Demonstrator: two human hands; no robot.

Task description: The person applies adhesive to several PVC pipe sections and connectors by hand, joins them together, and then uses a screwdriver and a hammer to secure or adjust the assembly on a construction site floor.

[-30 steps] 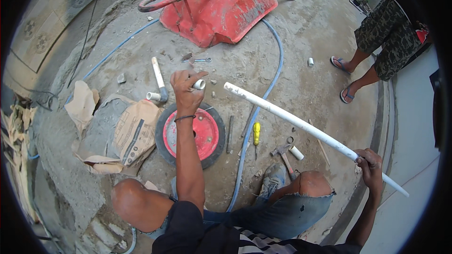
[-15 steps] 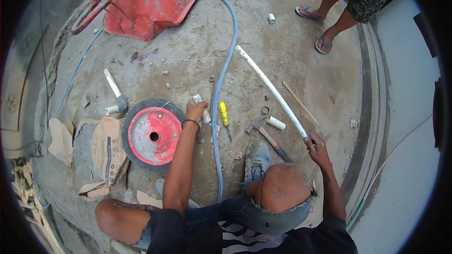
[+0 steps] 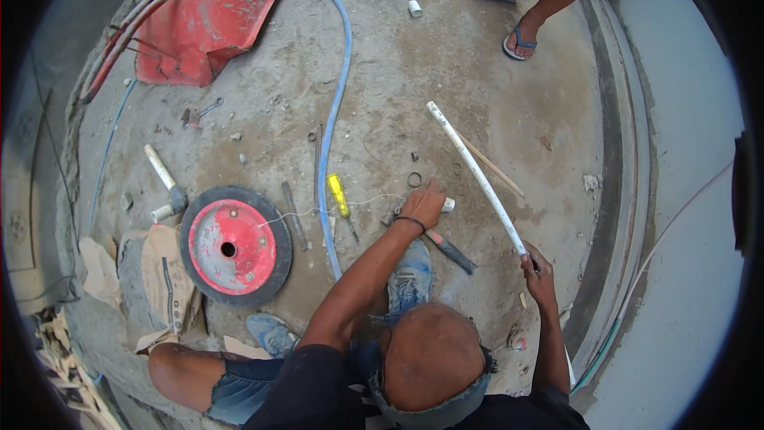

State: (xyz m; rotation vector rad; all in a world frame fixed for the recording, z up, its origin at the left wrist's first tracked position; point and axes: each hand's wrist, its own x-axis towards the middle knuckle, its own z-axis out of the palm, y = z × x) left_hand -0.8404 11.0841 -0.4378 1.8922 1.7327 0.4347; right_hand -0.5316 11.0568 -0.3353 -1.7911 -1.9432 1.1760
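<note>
My right hand (image 3: 539, 275) grips the lower end of a long white plastic pipe (image 3: 477, 171), which slants up and to the left. My left hand (image 3: 424, 205) is closed over a short white pipe piece (image 3: 449, 205); only one end shows past the fingers. Under and beside that hand lies a hammer (image 3: 451, 252), its head partly covered. A thin pale string (image 3: 350, 206) runs from the red-and-grey wheel (image 3: 235, 245) with a black tyre to my left hand. Whether the fingers pinch the string is hidden. A yellow-handled screwdriver (image 3: 338, 195) lies to the left.
A blue hose (image 3: 335, 103) crosses the floor. Nearby are a flat metal bar (image 3: 294, 215), a thin wooden stick (image 3: 501, 173), an elbowed pipe (image 3: 163, 171) and a torn paper sack (image 3: 171, 271). A red wheelbarrow (image 3: 211, 24) lies far left. Another person's sandalled feet (image 3: 521, 41) stand far right.
My left hand has moved right, from beside the wheel across the hose to the hammer. The string now stretches out from the wheel. The long pipe stays in my right hand; the view has shifted.
</note>
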